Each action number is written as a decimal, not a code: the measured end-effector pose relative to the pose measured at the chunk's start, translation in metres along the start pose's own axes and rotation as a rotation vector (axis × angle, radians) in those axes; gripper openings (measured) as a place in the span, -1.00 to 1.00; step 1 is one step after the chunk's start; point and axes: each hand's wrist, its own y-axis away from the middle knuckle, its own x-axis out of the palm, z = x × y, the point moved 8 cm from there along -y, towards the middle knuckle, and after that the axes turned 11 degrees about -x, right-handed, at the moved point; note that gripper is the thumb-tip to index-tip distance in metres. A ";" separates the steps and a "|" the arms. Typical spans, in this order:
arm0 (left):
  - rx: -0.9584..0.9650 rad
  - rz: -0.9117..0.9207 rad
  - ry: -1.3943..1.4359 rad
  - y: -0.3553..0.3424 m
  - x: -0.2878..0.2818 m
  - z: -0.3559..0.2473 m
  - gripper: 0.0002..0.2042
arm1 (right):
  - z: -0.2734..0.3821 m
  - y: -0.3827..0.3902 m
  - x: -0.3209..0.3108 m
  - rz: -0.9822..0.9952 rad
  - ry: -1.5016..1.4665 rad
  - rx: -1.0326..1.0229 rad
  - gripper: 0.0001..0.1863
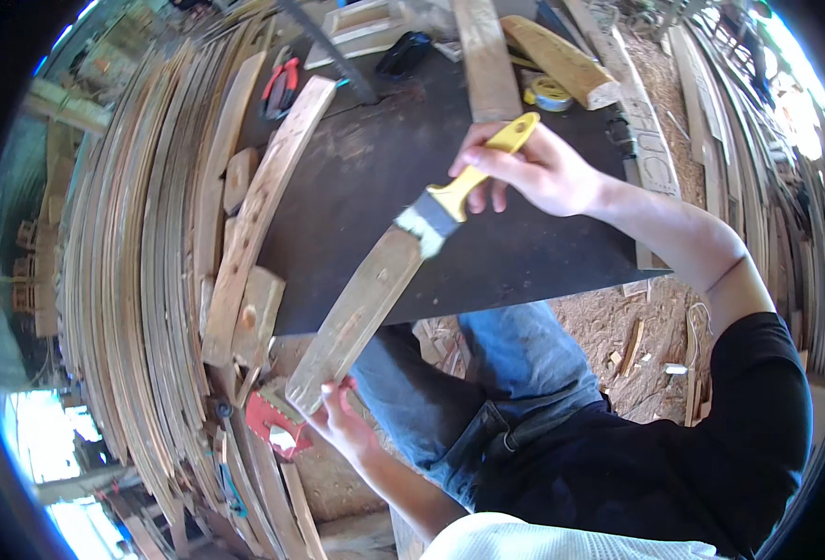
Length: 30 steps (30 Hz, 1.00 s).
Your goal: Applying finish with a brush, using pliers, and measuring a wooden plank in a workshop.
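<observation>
My right hand (534, 168) is closed around the yellow handle of a paintbrush (454, 196). The brush's pale bristles touch the far end of a flat wooden board (361, 303). My left hand (338, 420) grips the near end of that board, thumb on its upper face and the other fingers mostly hidden beneath. The board slants up from my left hand toward the middle of a dark tabletop (366, 187), with its near end out past the table's front edge.
On the table lie red-handled pliers (282, 89), a yellow tape measure (548, 93), a black object (403, 56) and wooden pieces (562, 61). Long planks (141, 261) are stacked at the left. A red object (277, 420) stands below. Wood chips cover the floor (599, 345).
</observation>
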 end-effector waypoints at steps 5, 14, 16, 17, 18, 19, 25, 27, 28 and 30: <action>0.013 -0.057 0.036 -0.001 0.001 0.004 -0.52 | 0.003 -0.002 -0.006 -0.128 0.020 -0.002 -0.67; 0.043 -0.138 -0.047 0.004 0.005 -0.002 -0.47 | 0.004 0.005 0.006 -0.001 0.016 0.015 -0.66; 0.006 -0.064 -0.063 0.006 0.014 -0.007 -0.49 | 0.002 0.006 0.002 -0.034 0.023 0.007 -0.66; -0.096 -0.070 -0.100 0.006 0.012 -0.007 -0.49 | 0.003 0.005 0.002 -0.028 0.055 -0.009 -0.67; -0.063 -0.060 -0.083 0.011 0.015 -0.014 -0.49 | 0.004 0.004 0.006 -0.014 0.074 -0.022 -0.67; -0.039 -0.130 -0.072 0.018 0.014 -0.019 -0.52 | 0.007 0.004 0.010 -0.007 0.099 -0.026 -0.69; -0.194 0.163 -0.051 0.042 0.053 -0.014 -0.58 | 0.038 0.019 0.094 0.430 0.106 -0.278 -0.71; -0.213 0.231 -0.013 0.050 0.064 -0.009 -0.56 | 0.043 0.031 0.111 0.668 0.136 -0.380 -0.72; -0.213 0.264 0.035 0.054 0.067 -0.008 -0.51 | 0.040 0.031 0.109 0.660 0.105 -0.335 -0.74; -0.159 0.287 -0.040 0.059 0.073 -0.010 -0.44 | 0.033 0.019 0.085 0.480 0.098 -0.240 -0.74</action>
